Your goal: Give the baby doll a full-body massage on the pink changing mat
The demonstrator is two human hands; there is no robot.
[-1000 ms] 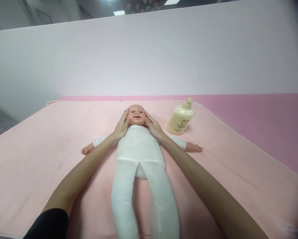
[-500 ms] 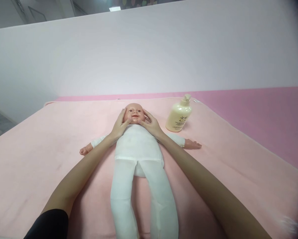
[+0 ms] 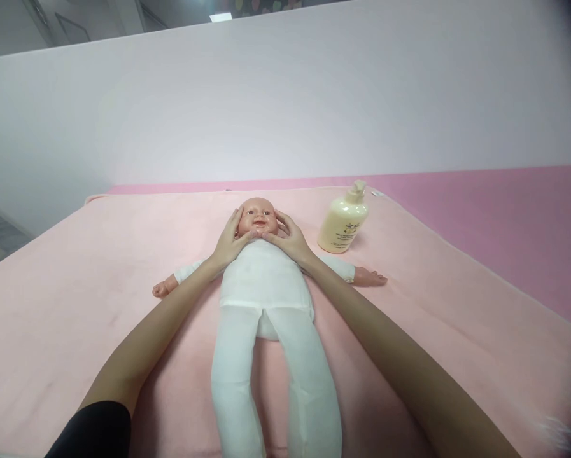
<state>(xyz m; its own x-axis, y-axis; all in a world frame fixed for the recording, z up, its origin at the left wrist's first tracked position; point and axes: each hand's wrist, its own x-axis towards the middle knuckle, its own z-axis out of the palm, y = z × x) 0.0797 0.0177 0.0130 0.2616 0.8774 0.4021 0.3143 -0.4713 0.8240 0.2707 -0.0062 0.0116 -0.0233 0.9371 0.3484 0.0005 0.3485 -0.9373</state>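
A baby doll (image 3: 266, 273) with a white cloth body lies on its back, head away from me and arms stretched out to the sides. My left hand (image 3: 228, 239) cups the left side of the doll's head, fingers along the temple and cheek. On the other side, my right hand (image 3: 291, 236) holds the head in the same way. Both thumbs rest at the chin, their tips close together just under the mouth. Parts of the doll's upper arms are hidden behind my wrists.
A pale yellow pump bottle (image 3: 342, 224) stands to the right of the doll's head, above its outstretched arm. Underneath is a pink blanket (image 3: 98, 273) over a darker pink surface (image 3: 480, 222). A white wall panel (image 3: 285, 102) rises behind.
My thumbs have slid down from beside the doll's mouth to its chin. The fingers stay at the sides of the head, and the doll and bottle have not moved.
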